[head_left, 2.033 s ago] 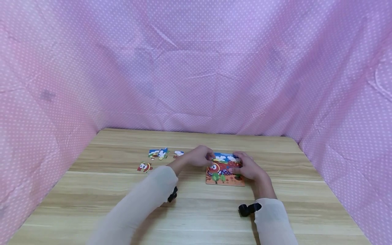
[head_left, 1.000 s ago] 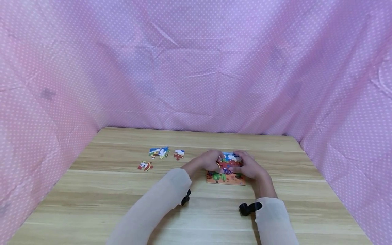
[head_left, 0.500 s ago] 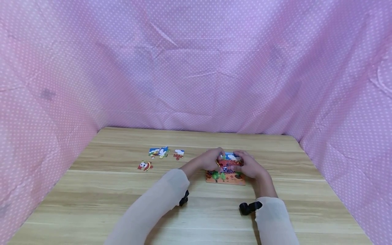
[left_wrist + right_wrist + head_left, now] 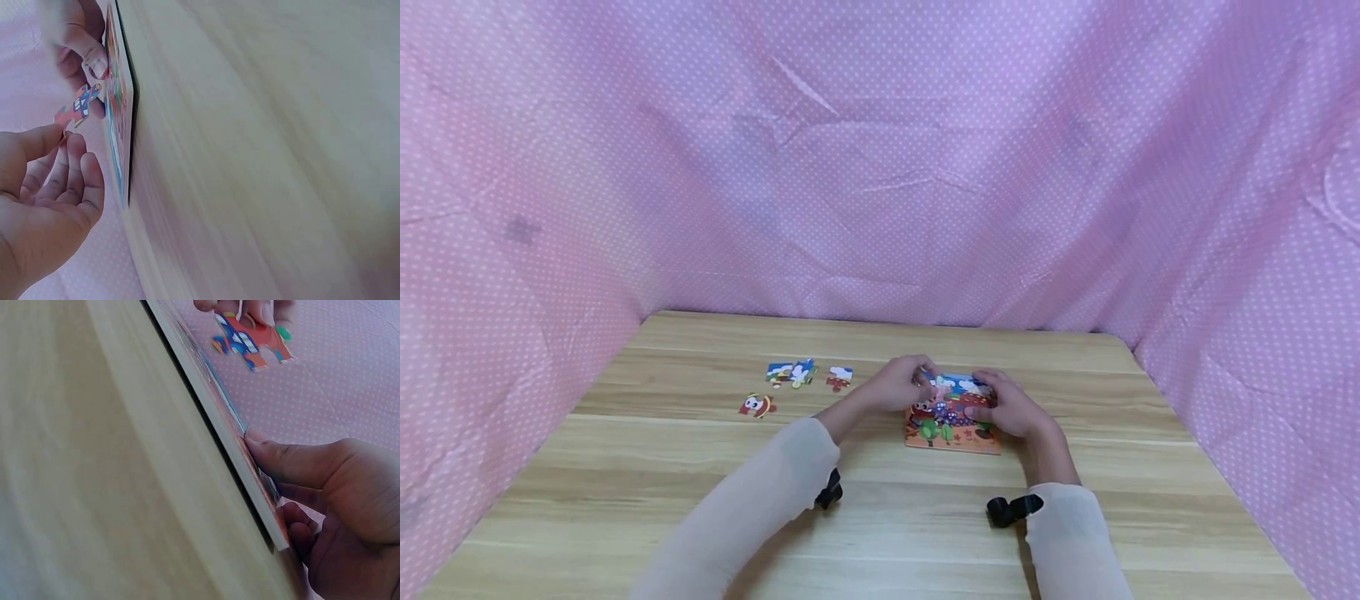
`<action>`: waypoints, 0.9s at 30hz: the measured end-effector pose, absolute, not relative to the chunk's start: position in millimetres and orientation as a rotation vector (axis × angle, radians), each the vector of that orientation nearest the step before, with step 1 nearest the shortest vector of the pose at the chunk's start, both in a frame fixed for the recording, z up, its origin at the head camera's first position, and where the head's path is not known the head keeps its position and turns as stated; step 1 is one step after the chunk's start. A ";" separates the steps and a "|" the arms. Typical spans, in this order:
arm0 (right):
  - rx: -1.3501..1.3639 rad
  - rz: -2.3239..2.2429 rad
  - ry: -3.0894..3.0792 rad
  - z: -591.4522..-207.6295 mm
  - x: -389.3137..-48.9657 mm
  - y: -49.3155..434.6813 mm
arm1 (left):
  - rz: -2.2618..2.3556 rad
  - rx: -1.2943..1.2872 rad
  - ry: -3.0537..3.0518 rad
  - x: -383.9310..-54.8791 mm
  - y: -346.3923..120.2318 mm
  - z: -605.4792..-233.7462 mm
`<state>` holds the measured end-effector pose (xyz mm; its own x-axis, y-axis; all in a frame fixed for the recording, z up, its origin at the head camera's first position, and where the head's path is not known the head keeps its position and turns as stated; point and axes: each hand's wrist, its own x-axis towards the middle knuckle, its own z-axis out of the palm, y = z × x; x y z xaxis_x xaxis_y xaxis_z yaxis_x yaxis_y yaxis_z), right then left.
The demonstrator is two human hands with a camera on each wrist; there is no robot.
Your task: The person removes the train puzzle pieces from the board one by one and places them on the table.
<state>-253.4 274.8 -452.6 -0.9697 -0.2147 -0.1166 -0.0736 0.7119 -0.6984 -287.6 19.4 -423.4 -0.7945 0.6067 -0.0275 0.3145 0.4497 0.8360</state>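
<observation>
A jigsaw board [image 4: 958,439] with a bright cartoon picture lies on the wooden table. Over its left part, my left hand [image 4: 897,385] pinches a red and blue puzzle piece [image 4: 80,107] between thumb and fingers. In the right wrist view that puzzle piece [image 4: 255,342] is tilted and held clear of the board. My right hand [image 4: 1017,410] grips the board's right side. Its thumb [image 4: 290,461] presses on the picture face while the fingers curl at the edge. Some of the picture is hidden under both hands.
Left of the board lie more loose pieces: a blue-and-white cluster [image 4: 792,373], a cloud piece [image 4: 839,377] and a red piece with cartoon eyes [image 4: 756,406]. A pink dotted curtain [image 4: 880,208] surrounds the back and sides of the table [image 4: 887,533].
My left hand came in over the board, then drew back left and up with a puzzle piece pinched in its fingers. My right hand stayed at the board's right side.
</observation>
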 end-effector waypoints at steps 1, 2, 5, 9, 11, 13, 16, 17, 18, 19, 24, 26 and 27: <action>-0.227 -1.100 2.726 -453.3 -253.3 275.0 | 1.275 0.779 2.383 -287.5 16.6 -424.5; -0.219 -1.101 2.723 -454.2 -253.1 274.9 | 1.274 0.768 2.385 -287.0 13.6 -424.7; -0.198 -1.120 2.708 -455.4 -252.2 275.1 | 1.278 0.736 2.390 -285.9 3.8 -426.8; -0.189 -1.135 2.699 -455.9 -252.4 275.3 | 1.295 0.699 2.387 -285.4 -12.4 -428.5; -0.189 -1.142 2.695 -456.0 -252.8 275.4 | 1.301 0.690 2.390 -285.3 -21.0 -428.5; -0.185 -1.157 2.686 -455.6 -252.8 275.6 | 1.305 0.676 2.393 -285.1 -29.2 -429.0; -0.182 -1.165 2.681 -455.7 -253.0 276.2 | 1.301 0.649 2.412 -283.9 -41.5 -430.2; -0.180 -1.167 2.679 -455.8 -253.2 276.4 | 1.303 0.643 2.416 -283.7 -45.6 -431.3; -0.185 -1.167 2.679 -455.8 -253.1 276.7 | 1.301 0.638 2.423 -283.3 -50.1 -432.4; -0.186 -1.167 2.678 -455.9 -253.2 276.8 | 1.302 0.629 2.427 -282.7 -54.4 -433.2; -0.196 -1.166 2.675 -456.1 -254.1 277.1 | 1.302 0.599 2.444 -279.4 -75.8 -435.3; -0.201 -1.160 2.679 -455.9 -254.4 277.0 | 1.310 0.595 2.441 -278.4 -83.5 -435.5; -0.202 -1.159 2.680 -455.7 -254.5 277.0 | 1.314 0.591 2.433 -277.5 -87.1 -435.2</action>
<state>-254.5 277.0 -455.7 -0.9675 -0.2097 -0.1412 -0.0407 0.6806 -0.7315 -277.5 -87.1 -435.2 -0.8657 0.4946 -0.0764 0.2072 0.4932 0.8449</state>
